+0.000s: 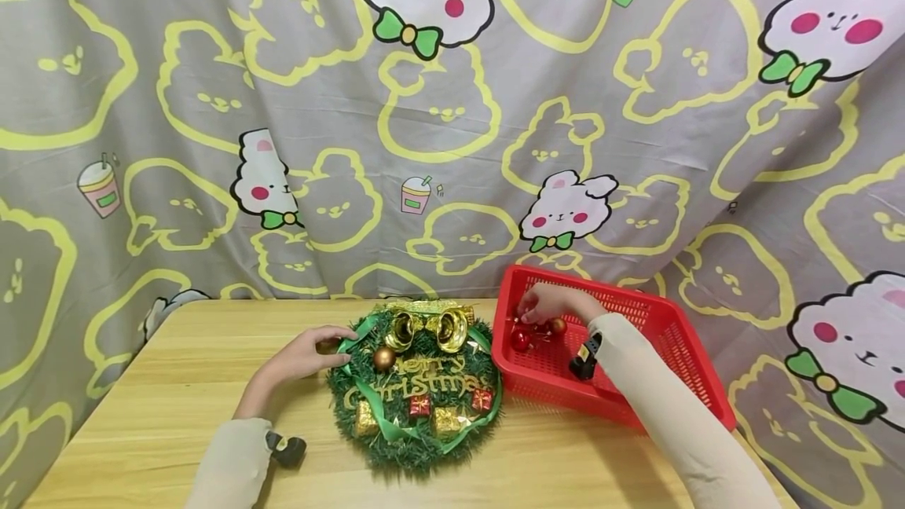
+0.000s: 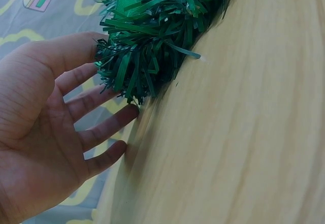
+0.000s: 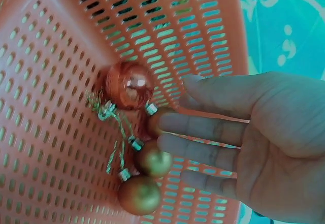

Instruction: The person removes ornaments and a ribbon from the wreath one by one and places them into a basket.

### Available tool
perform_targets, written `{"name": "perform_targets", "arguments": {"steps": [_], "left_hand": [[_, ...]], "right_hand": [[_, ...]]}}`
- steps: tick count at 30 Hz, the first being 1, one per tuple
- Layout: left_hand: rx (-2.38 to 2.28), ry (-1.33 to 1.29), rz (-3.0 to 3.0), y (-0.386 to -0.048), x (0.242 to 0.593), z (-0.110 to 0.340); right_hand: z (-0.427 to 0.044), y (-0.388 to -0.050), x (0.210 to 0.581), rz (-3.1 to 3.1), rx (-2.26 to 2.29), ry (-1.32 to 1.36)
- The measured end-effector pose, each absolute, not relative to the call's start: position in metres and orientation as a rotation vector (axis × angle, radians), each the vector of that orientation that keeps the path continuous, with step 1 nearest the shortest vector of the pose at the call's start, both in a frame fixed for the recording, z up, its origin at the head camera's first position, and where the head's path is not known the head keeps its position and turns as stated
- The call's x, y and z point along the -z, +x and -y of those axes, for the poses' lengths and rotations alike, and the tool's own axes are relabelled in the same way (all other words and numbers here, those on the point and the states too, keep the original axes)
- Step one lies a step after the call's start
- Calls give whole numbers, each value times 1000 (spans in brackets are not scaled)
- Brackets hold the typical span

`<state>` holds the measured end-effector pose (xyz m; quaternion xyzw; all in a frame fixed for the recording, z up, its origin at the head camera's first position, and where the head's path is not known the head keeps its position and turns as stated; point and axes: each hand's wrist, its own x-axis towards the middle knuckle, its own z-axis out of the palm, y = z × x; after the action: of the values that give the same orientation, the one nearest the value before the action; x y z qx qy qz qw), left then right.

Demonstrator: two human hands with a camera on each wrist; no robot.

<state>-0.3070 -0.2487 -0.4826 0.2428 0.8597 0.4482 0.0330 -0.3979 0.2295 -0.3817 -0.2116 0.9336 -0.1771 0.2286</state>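
Observation:
A green tinsel Christmas wreath lies on the table, with gold bells, gold lettering, small gift boxes, green ribbon and one bronze ball. My left hand rests at its left edge, fingers fairly straight and spread; in the left wrist view the fingertips meet the tinsel. My right hand reaches into the red basket. In the right wrist view its extended fingers stand beside a shiny red ball and gold balls with string loops; nothing is held there. Contact with the balls is unclear.
The basket stands against the wreath's right side, near the table's back edge. A grey curtain with cartoon bears hangs right behind the table. Black wrist mounts sit on both forearms.

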Motion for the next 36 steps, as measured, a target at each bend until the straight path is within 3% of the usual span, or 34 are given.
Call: {"name": "perform_targets", "arguments": {"steps": [19,29,36], "left_hand": [[-1390,751,-2633,-307,481,248],[-1404,761,-2617,-306,482,249],[-1373,752,-2649,-306,482,247]], "right_hand": [[-203,-367,341,-2856,570,-930],[-158,-346,328,-2882,841,-1066],[-119,-334,333,-2892,856,-1357]]}}
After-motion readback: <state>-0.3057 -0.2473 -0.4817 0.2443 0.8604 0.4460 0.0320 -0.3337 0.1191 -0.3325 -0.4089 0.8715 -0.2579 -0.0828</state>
